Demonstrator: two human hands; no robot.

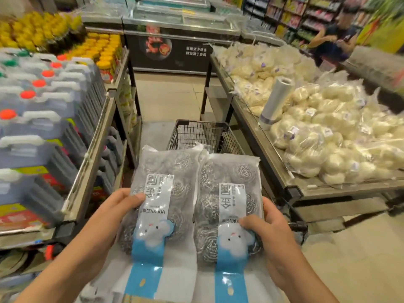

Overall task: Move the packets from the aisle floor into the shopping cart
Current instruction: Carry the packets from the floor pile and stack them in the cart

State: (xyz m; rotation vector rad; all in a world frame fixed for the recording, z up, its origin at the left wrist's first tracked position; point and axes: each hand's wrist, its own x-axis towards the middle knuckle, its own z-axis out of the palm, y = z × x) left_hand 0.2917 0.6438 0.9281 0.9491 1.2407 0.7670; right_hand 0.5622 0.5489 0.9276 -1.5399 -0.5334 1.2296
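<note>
- Two packets of steel scourers are held side by side over the near end of the shopping cart [203, 136]: the left packet [161, 193] and the right packet [227, 204], edges touching.
- The left hand [113, 213] grips the left packet's outer edge, thumb pressed on its label.
- The right hand [269, 232] pinches the right packet's outer edge, thumb on top.
- One more packet [192, 146] lies in the cart, beyond the held two.
- One plastic bag roll [274, 101] stands right of the cart.
</note>
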